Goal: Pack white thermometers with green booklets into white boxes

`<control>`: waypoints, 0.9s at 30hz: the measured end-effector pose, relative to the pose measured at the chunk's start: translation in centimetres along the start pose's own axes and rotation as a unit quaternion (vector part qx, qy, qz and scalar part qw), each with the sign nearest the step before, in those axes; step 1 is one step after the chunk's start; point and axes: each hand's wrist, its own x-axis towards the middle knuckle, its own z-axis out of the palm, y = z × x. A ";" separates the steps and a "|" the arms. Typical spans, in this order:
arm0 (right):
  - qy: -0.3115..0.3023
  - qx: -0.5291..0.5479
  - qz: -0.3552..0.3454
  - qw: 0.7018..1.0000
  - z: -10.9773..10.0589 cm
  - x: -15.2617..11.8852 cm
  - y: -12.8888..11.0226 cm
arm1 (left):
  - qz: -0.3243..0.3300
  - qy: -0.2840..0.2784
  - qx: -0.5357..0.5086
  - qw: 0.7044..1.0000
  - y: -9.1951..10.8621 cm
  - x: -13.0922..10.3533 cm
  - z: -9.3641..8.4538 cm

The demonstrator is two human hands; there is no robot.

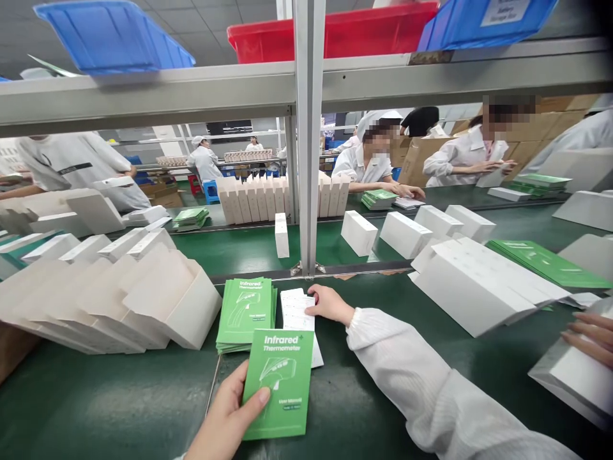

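Note:
My left hand is closed on a green user manual, its thumb across the front cover, which reads "Infrared Thermometer". Just beyond it lies a stack of the same green manuals on the green bench. To the right of that stack is a small pile of white printed leaflets, whose lower part is partly covered by the held manual. My right hand reaches over this pile, thumb and fingers pinched at the right edge of a leaflet.
Open white boxes lean in a row at left. More white boxes and green manuals lie at right, near another person's hand. A metal post rises behind the leaflets. Boxes stand on the conveyor belt; co-workers sit beyond.

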 end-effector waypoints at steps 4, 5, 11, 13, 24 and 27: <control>0.028 0.030 0.003 0.999 0.6 -0.1 0.0 | -0.026 0.064 -0.056 0.996 -0.2 -0.9 0.3; 0.032 0.044 0.000 0.999 0.6 -0.3 0.0 | -0.031 0.078 -0.067 0.994 -0.2 -1.1 0.5; -0.016 0.158 -0.044 0.986 -1.1 -1.2 -0.2 | -0.021 0.176 -0.127 0.976 0.1 -1.6 1.1; -0.041 0.188 -0.052 0.980 -2.2 -1.7 -0.4 | -0.018 0.196 -0.144 0.970 0.3 -1.5 1.1; -0.097 0.278 -0.086 0.952 -5.2 -4.0 -1.1 | 0.000 0.228 -0.173 0.958 0.4 -1.3 0.7; -0.095 0.291 -0.087 0.948 -5.6 -4.8 -1.8 | 0.009 0.223 -0.157 0.962 0.3 -1.1 0.7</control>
